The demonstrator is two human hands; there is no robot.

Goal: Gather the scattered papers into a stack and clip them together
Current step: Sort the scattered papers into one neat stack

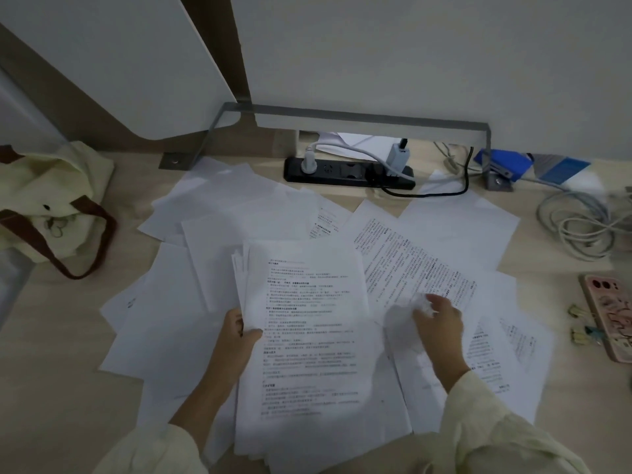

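Left hand grips the stack by its left edge, thumb on top. Right hand pinches a blurred sheet. Other papers cover the tabletop, clips far right. Risks: the one-edge grip lets the stack fan out, and the pinch may crease the sheet.

A study or office spot was shown by a worktop covered with printed papers, a power strip and cables.
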